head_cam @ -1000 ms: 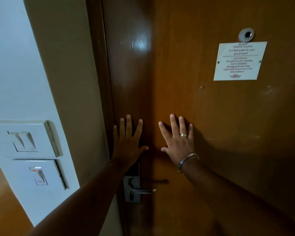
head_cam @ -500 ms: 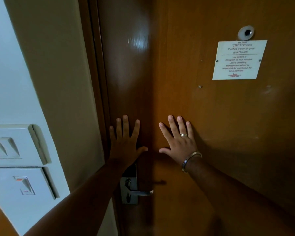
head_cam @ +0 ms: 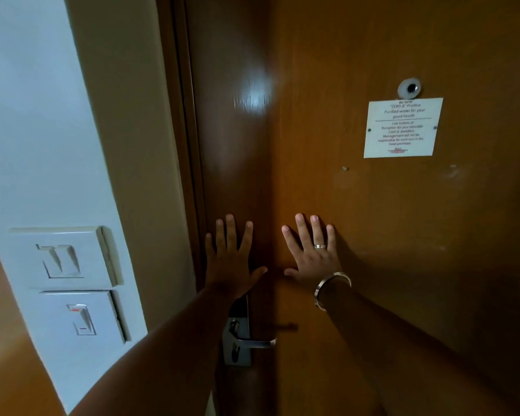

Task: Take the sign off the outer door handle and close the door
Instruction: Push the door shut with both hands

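The brown wooden door [head_cam: 373, 220] fills the view and lies against its frame [head_cam: 180, 130] on the left. My left hand [head_cam: 230, 259] is flat on the door near its latch edge, fingers spread. My right hand [head_cam: 311, 253], with a ring and a bangle, lies flat on the door beside it. The metal inner lever handle [head_cam: 252, 342] sits on its lock plate just below my left wrist. No hanging sign is in view; the outer handle is hidden behind the door.
A white notice [head_cam: 403, 129] is fixed to the door under a peephole [head_cam: 410, 87]. Two white switch plates [head_cam: 66, 280] are on the wall at the left.
The view has shifted a little; both hands stay flat on the door in almost the same spots.
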The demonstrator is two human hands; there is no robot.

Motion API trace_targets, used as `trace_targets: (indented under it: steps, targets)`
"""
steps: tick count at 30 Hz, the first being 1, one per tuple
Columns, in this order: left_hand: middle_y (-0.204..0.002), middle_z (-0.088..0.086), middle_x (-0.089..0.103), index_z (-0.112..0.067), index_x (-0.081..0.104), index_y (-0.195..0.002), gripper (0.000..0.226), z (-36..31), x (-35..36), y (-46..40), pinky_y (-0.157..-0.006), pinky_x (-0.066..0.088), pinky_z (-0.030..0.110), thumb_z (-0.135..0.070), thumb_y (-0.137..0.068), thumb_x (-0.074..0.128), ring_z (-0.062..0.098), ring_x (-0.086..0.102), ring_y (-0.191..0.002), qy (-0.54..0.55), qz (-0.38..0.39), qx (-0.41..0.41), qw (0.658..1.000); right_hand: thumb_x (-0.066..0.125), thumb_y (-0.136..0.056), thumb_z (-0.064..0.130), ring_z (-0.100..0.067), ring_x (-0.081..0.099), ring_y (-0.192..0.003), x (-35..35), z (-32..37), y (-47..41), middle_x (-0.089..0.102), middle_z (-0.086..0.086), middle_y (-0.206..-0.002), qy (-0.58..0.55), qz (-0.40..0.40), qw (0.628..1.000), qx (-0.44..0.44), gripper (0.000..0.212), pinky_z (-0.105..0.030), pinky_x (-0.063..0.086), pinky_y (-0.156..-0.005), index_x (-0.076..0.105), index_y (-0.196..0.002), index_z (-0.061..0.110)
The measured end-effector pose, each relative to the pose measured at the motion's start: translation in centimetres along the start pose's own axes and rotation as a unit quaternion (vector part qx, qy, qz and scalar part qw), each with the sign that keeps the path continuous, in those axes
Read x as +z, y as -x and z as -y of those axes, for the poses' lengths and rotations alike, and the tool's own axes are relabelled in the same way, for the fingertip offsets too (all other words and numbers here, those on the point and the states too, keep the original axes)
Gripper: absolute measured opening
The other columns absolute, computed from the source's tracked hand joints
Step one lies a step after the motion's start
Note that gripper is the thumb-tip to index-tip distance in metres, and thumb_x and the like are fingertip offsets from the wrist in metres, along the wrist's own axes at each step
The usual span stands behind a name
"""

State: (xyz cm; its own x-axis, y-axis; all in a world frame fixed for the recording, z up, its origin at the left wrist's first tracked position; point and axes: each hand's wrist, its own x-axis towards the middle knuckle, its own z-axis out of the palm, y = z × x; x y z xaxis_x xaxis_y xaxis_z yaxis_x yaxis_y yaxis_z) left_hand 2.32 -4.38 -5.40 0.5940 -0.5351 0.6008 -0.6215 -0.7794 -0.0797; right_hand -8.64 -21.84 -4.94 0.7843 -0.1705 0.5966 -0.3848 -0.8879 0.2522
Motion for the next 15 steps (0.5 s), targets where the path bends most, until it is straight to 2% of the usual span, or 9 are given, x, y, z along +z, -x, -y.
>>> trace_targets:
  steps: [2,4,7,10,15]
  targets:
    - [-0.159,0.022,-0.007,-0.027,-0.004,-0.152,0.106,0.1,-0.8,0.2,-0.114,0.009,0.063,-0.08,-0.074,0.043,0.042,-0.005,-0.145,0.002,0.005,0.005,1.0,0.075,-0.061,0.06,-0.041,0.02,-0.142,-0.6,0.4,0.4,0.02,-0.019,-0.157,-0.014,-0.009,1.0,0.006,0.11,-0.063,0.016,-0.108,0.019,-0.148,0.021]
    - [-0.16,0.018,-0.007,-0.029,-0.001,-0.153,0.099,0.4,-1.5,0.5,-0.115,0.005,0.06,-0.079,-0.077,0.04,0.039,-0.004,-0.146,0.007,-0.007,0.014,1.0,0.07,-0.068,0.058,-0.04,0.017,-0.143,-1.2,0.8,0.8,0.017,-0.018,-0.158,-0.027,-0.026,0.999,-0.006,0.102,-0.062,0.014,-0.11,0.018,-0.149,0.021]
    - [-0.161,0.014,-0.002,-0.029,0.004,-0.154,0.094,1.2,-3.3,0.0,-0.114,0.002,0.056,-0.076,-0.08,0.039,0.037,0.001,-0.146,0.007,-0.06,0.025,0.998,0.06,-0.075,0.058,-0.039,0.012,-0.144,-3.1,0.6,-0.2,0.01,-0.018,-0.159,-0.024,-0.061,0.997,-0.033,0.096,-0.062,0.013,-0.111,0.014,-0.151,0.022]
    - [-0.161,0.015,0.003,-0.026,0.008,-0.154,0.096,1.6,-6.8,-3.0,-0.114,-0.001,0.054,-0.074,-0.078,0.042,0.036,0.002,-0.147,0.017,-0.113,0.008,0.993,0.053,-0.079,0.06,-0.039,0.005,-0.146,-6.7,-0.6,-3.4,0.004,-0.018,-0.16,-0.024,-0.104,0.994,-0.013,0.094,-0.061,0.009,-0.114,0.008,-0.151,0.021]
    - [-0.161,0.014,-0.01,-0.026,-0.003,-0.153,0.1,1.8,-13.9,-8.9,-0.114,-0.008,0.054,-0.077,-0.078,0.039,0.035,-0.01,-0.146,0.026,-0.167,-0.026,0.985,0.045,-0.082,0.063,-0.038,-0.004,-0.146,-13.3,-3.8,-9.2,-0.004,-0.018,-0.16,-0.018,-0.168,0.984,0.051,0.095,-0.06,0.004,-0.115,-0.005,-0.151,0.021]
